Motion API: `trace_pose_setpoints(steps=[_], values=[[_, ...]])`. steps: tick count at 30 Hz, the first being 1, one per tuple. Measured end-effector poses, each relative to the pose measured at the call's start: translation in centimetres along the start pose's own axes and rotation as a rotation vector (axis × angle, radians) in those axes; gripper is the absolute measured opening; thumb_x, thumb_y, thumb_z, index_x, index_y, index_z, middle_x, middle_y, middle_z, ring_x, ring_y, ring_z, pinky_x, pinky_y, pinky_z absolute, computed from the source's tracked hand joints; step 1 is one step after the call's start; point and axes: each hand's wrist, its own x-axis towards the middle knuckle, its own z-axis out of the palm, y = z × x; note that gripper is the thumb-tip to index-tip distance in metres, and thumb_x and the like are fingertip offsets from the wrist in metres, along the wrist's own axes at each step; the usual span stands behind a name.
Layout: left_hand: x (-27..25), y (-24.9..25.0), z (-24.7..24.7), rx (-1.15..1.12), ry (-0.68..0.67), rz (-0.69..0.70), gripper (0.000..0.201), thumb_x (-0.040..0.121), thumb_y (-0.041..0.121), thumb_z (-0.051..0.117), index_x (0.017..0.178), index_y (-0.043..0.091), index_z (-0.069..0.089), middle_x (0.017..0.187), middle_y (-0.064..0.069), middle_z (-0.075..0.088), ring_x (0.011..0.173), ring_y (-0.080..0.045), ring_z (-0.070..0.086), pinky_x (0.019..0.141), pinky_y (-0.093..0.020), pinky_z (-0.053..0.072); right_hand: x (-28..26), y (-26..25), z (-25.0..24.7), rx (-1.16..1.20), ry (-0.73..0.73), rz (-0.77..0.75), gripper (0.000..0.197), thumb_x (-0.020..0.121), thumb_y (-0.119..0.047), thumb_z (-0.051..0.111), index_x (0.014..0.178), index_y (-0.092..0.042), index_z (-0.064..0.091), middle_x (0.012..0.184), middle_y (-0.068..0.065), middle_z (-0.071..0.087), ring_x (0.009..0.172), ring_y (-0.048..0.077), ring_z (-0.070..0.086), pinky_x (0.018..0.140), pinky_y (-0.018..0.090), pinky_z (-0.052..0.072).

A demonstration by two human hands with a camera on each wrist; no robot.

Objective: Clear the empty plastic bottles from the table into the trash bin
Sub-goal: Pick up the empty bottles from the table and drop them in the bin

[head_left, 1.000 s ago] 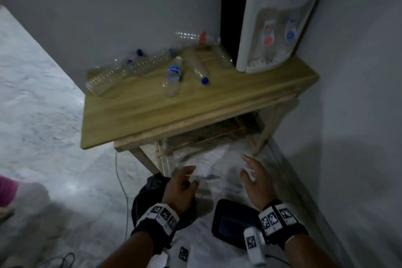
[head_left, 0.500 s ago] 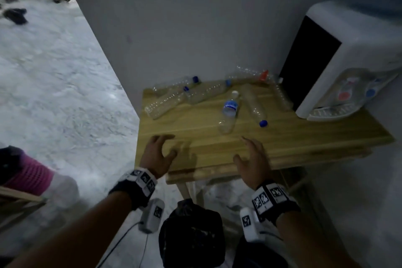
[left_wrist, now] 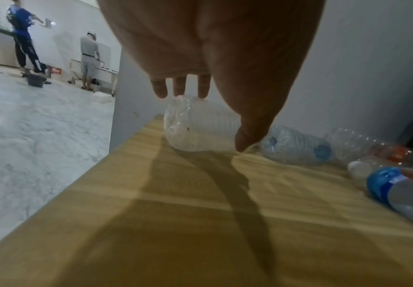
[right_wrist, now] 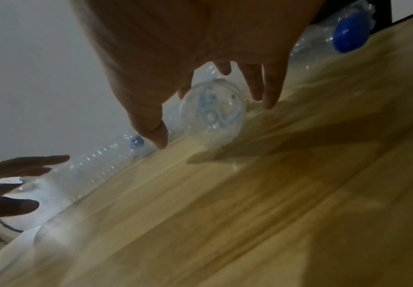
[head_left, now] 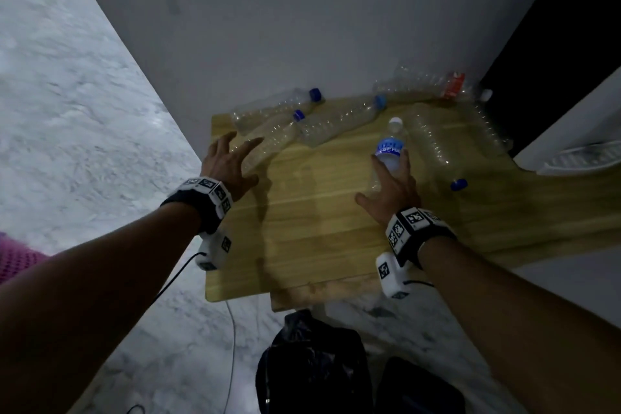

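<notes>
Several empty clear plastic bottles lie along the back of the wooden table (head_left: pixel 319 232). My left hand (head_left: pixel 240 146) reaches with spread fingers over the base of a crumpled clear bottle (head_left: pixel 274 136) near the table's left edge. In the left wrist view its fingertips (left_wrist: pixel 202 91) touch the top of that bottle (left_wrist: pixel 195 132). My right hand (head_left: pixel 389 178) straddles a blue-labelled, white-capped bottle (head_left: pixel 389 146). Its thumb and straight fingers (right_wrist: pixel 271 93) stand on either side of the bottle's base (right_wrist: pixel 212 110), not closed round it. The black-bagged trash bin (head_left: pixel 312 363) stands on the floor below the table's front edge.
A white water dispenser (head_left: pixel 578 131) fills the table's right rear. More bottles, one red-labelled (head_left: pixel 453 86) and one blue-capped (head_left: pixel 437 151), lie between it and my right hand. A wall runs behind. A dark object (head_left: pixel 420 386) sits beside the bin. People stand far off (left_wrist: pixel 23 38).
Both hands rose from above the bin to the tabletop and moved forward to the bottles. The left now touches the clear bottle; the right straddles the blue-labelled one.
</notes>
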Motion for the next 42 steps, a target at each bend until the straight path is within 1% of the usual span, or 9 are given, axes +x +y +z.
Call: trace_pose_setpoints(steps=[6,14,21,24,26,33,36,39,42], values=[[0.6,-0.5,1.4,-0.047,0.018,0.052,0.09,0.083,0.026,0.07,0.152,0.051,0.018,0.151,-0.015,0.035,0.126,-0.046,0.045,0.1,-0.058,0.046,-0.4,1.1,0.9,0.068,0.112,-0.105,0.071,0.063,-0.025,0.074,0.132,-0.031,0.057,0.163,0.015,0.01,0.14,0.04,0.035,0.104,0.049,0.046],[-7.7,1.1,1.8,-0.45,0.047,-0.039,0.068,0.094,0.037,0.055,0.155,0.039,0.024,0.137,-0.018,0.044,0.115,-0.038,0.057,0.098,-0.044,0.048,-6.6,2.4,-1.3,0.207,0.143,-0.161,0.067,0.072,-0.018,0.065,0.137,-0.026,0.051,0.159,0.011,0.017,0.14,0.029,0.035,0.105,0.044,0.047],[-21.4,2.8,1.2,-0.68,0.145,-0.108,0.061,0.097,0.031,0.056,0.15,0.047,0.032,0.125,-0.004,0.055,0.104,-0.015,0.058,0.089,-0.027,0.042,-16.3,3.6,-4.1,0.287,0.127,-0.295,0.07,0.077,-0.017,0.064,0.143,-0.027,0.045,0.158,0.009,0.026,0.145,0.016,0.026,0.101,0.005,0.025],[-28.1,3.8,1.3,-0.782,0.144,-0.137,0.057,0.096,0.039,0.054,0.147,0.051,0.034,0.131,0.008,0.058,0.107,0.001,0.059,0.087,-0.022,0.048,-21.1,5.1,-4.2,0.363,0.096,-0.322,0.07,0.078,-0.031,0.06,0.145,-0.029,0.043,0.157,0.004,0.031,0.146,0.013,0.027,0.105,0.008,0.027],[-32.4,4.6,1.5,-0.837,0.124,-0.16,0.057,0.093,0.042,0.055,0.146,0.054,0.036,0.134,0.01,0.06,0.113,-0.002,0.06,0.092,-0.028,0.052,-24.3,6.4,-3.9,0.434,0.094,-0.327,0.069,0.079,-0.034,0.06,0.145,-0.026,0.044,0.156,0.003,0.035,0.145,0.013,0.033,0.109,0.01,0.028],[-45.3,7.2,7.0,-0.974,0.015,-0.332,0.059,0.085,0.062,0.054,0.142,0.056,0.04,0.136,0.009,0.062,0.121,-0.012,0.062,0.101,-0.045,0.053,-34.7,12.2,0.0,0.624,-0.069,-0.25,0.064,0.082,-0.03,0.063,0.143,-0.026,0.047,0.153,-0.001,0.042,0.143,0.015,0.039,0.108,0.05,0.044],[-48.1,7.4,10.6,-0.982,-0.041,-0.443,0.055,0.086,0.061,0.056,0.139,0.059,0.042,0.135,0.012,0.063,0.109,-0.012,0.067,0.097,-0.046,0.055,-37.2,14.4,3.6,0.682,-0.201,-0.132,0.065,0.082,-0.032,0.064,0.144,-0.033,0.045,0.15,-0.009,0.044,0.138,0.014,0.045,0.107,0.049,0.045],[-49.2,7.1,15.1,-0.996,-0.113,-0.545,0.05,0.089,0.054,0.061,0.138,0.054,0.048,0.137,0.013,0.062,0.117,-0.007,0.064,0.099,-0.041,0.054,-38.4,15.9,8.2,0.639,-0.336,0.014,0.065,0.081,-0.037,0.064,0.143,-0.03,0.047,0.141,-0.008,0.05,0.13,0.007,0.049,0.107,0.039,0.046],[-48.9,6.6,20.2,-0.95,-0.2,-0.653,0.052,0.087,0.054,0.063,0.137,0.045,0.051,0.135,0.003,0.063,0.114,-0.013,0.064,0.095,-0.038,0.056,-38.1,16.9,13.5,0.572,-0.496,0.214,0.062,0.081,-0.039,0.065,0.141,-0.03,0.05,0.141,0.002,0.054,0.126,0.017,0.053,0.102,0.038,0.047]])
